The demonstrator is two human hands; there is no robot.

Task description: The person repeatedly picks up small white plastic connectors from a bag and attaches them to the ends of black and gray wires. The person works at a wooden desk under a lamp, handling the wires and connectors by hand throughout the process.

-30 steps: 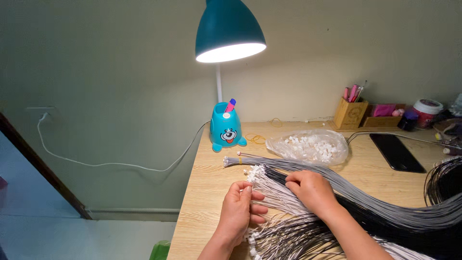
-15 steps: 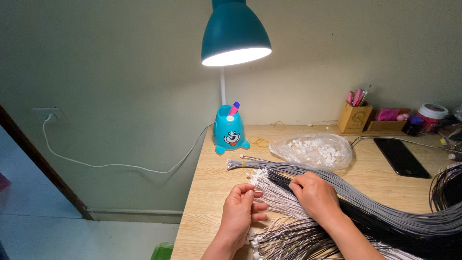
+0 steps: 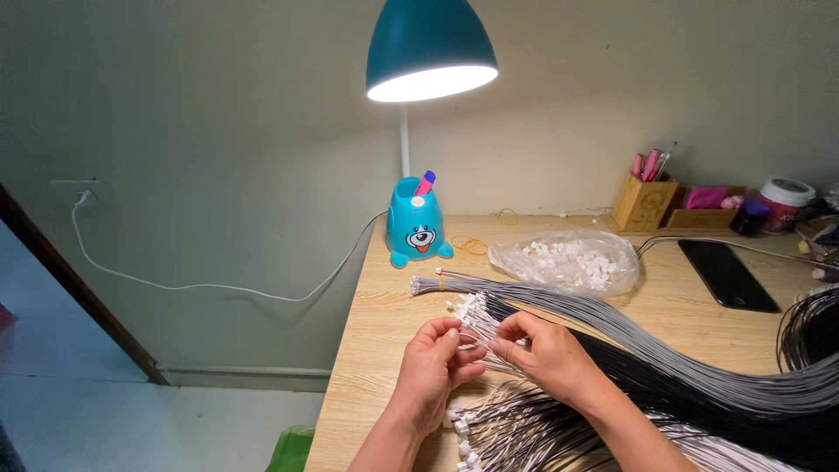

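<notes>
— What's on my left?

— My left hand (image 3: 434, 365) pinches a thin wire (image 3: 472, 339) (white connector end) above the counter (image 3: 376, 350).

— And further right?

— My right hand (image 3: 544, 354) grips the same wire, over the black and grey wire bundle (image 3: 699, 376). Beyond sits a bag of white connectors (image 3: 568, 260).

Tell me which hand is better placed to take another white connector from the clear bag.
Right, probably. The right hand lies nearer the clear bag of white connectors; the left hand sits farther, pinching wire ends on the desk.
</notes>
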